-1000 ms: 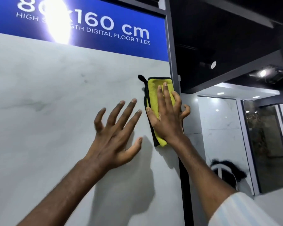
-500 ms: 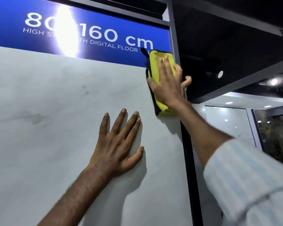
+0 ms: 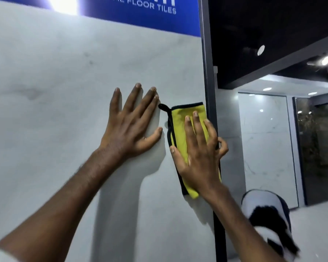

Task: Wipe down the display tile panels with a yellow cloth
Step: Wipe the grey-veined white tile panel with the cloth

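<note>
Pressed flat on marble-look tile panel, right edge, beside dark frame post: yellow cloth. On top, right hand, fingers spread, pushing. Beside it, left hand splayed on tile, holding nothing. Prob. soft, light, folded microfibre w/ black hem; best driven by flat palm. Overhead, blue sign: "FLOOR TILES".

My left hand sits at the centre of the frame, palm forward and flat, fingers straight and fanned upward, thumb out to the right. The bare left forearm runs down to the lower left corner. My right hand is just right of it, palm forward too, three fingers straight and pointing up, the little finger curled out at its right side. The right forearm slants to the lower right.
</note>
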### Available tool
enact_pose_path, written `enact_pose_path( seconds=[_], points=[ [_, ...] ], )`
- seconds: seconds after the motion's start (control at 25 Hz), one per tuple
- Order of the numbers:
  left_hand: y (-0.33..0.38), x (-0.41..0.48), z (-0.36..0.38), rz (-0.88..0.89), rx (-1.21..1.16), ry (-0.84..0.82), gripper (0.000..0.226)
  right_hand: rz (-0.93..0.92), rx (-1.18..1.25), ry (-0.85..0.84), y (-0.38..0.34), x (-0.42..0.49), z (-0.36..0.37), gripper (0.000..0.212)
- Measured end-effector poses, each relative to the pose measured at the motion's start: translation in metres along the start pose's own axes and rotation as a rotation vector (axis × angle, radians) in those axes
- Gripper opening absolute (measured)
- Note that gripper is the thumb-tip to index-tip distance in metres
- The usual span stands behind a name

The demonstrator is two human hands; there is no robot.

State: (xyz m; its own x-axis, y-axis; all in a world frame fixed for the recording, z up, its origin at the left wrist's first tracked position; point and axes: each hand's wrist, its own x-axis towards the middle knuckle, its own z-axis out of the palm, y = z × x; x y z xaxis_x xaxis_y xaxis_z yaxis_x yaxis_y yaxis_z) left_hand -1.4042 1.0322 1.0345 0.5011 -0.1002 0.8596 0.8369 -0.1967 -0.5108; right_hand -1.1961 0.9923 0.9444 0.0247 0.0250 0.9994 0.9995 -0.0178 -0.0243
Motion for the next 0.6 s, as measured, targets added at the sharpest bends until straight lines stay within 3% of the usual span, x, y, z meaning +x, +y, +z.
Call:
enact_pose_path(
  seconds=[0.16, 0.28, 0.44, 0.6],
  points=[
    [0.002, 0.004, -0.01, -0.017, -0.047, -0.062, 0.078, 0.06, 0.055, -0.031, -0.005, 0.063, -0.007, 0.082],
    [0.019, -0.043, -0.019, -0.021, -0.181, 0.006, 0.071, 0.04, 0.059, -0.052, -0.004, 0.092, -0.008, 0.083],
    [0.072, -0.165, -0.029, -0.032, -0.206, -0.074, 0.075, 0.007, 0.023, 0.0, 0.001, 0.001, -0.003, 0.079],
    [0.081, -0.192, -0.026, -0.013, -0.124, -0.16, 0.08, 0.005, 0.051, -0.087, 0.003, -0.136, -0.005, 0.076]
  ],
)
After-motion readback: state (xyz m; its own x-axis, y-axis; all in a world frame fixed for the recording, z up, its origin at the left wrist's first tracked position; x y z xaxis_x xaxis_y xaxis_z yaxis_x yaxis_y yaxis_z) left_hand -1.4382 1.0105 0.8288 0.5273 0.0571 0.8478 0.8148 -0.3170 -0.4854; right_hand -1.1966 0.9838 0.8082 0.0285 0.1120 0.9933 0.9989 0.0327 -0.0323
